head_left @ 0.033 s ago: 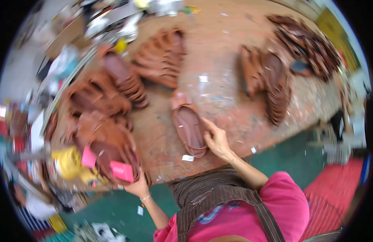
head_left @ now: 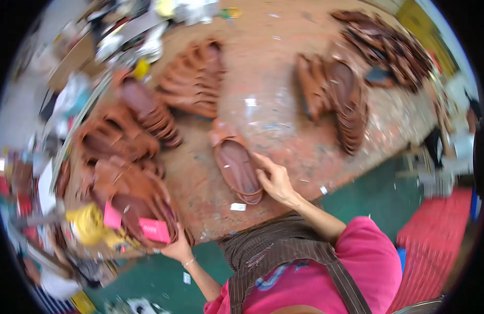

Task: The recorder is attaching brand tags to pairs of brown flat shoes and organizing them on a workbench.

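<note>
In front of me, a brown leather shoe [head_left: 236, 163] lies sole-down on the worktable, its toe pointing away. My right hand [head_left: 276, 182] grips its right side, fingers at the opening's edge. At the table's near left edge, my left hand [head_left: 180, 248] closes round the rim of a brown shoe [head_left: 133, 212] at the front of a nested stack; its fingertips are partly hidden. Two pink paper tags [head_left: 154, 229] rest at this shoe. A small white label [head_left: 238, 207] lies by the heel of the shoe under my right hand.
Rows of nested brown shoes [head_left: 192, 81] stand at the table's left, with another row [head_left: 348, 107] at the right. Flat brown leather pieces [head_left: 385, 49] are heaped at the far right. A yellow roll [head_left: 87, 224] sits beside the left stack; plastic bags [head_left: 150, 44] clutter the far left.
The table and the things on it have shifted slightly left in the picture as the view turned. Both hands keep their places on the shoes.
</note>
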Motion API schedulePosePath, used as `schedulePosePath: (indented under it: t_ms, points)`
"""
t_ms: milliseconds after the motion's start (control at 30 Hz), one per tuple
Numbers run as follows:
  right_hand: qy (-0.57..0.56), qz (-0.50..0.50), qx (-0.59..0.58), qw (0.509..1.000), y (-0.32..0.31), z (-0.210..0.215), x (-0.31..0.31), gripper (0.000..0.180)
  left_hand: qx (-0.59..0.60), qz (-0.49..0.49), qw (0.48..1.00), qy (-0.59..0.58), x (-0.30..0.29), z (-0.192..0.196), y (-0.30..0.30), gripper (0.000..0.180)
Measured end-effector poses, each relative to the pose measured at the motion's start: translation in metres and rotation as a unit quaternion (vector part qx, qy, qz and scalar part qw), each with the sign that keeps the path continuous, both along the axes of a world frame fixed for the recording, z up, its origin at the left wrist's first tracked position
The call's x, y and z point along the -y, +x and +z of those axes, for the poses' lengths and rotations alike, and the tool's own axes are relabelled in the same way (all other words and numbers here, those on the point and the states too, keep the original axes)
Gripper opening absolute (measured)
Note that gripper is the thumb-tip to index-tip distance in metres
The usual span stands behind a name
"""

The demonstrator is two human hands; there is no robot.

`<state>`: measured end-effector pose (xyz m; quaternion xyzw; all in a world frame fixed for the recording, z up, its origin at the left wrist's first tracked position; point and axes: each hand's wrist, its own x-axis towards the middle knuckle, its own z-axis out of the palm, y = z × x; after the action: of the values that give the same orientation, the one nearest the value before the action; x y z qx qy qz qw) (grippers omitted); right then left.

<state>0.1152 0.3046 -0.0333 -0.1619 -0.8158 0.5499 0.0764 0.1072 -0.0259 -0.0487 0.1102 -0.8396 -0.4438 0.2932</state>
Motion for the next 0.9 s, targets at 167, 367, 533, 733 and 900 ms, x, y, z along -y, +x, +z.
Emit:
schedulePosePath:
  t_ms: [167,367,533,733,900]
  points:
    - [0.351,-0.214,-0.202,0.889,0.011,0.04,-0.09,0.05,0.073,0.009,0.982,-0.176,-0.005,0.002,0.007,0.086]
    - [0.517,-0.324,-0.02,0.792,0.031,0.067,-0.184,0.075,-0.185,0.009,0.923,-0.336,-0.073,0.021,0.03,0.08]
    - [0.483,-0.32,0.067,0.813,0.051,0.013,-0.214,0.086,-0.105,-0.23,0.952,-0.172,-0.137,0.032,0.03,0.07]
    - [0.393,-0.419,-0.033,0.818,0.072,0.004,-0.239,0.083,0.104,-0.319,0.94,-0.057,-0.201,0.063,-0.015,0.071]
    - [0.275,-0.461,-0.14,0.832,0.08,-0.008,-0.248,0.081,0.081,-0.459,0.881,-0.078,-0.314,0.086,-0.074,0.087]
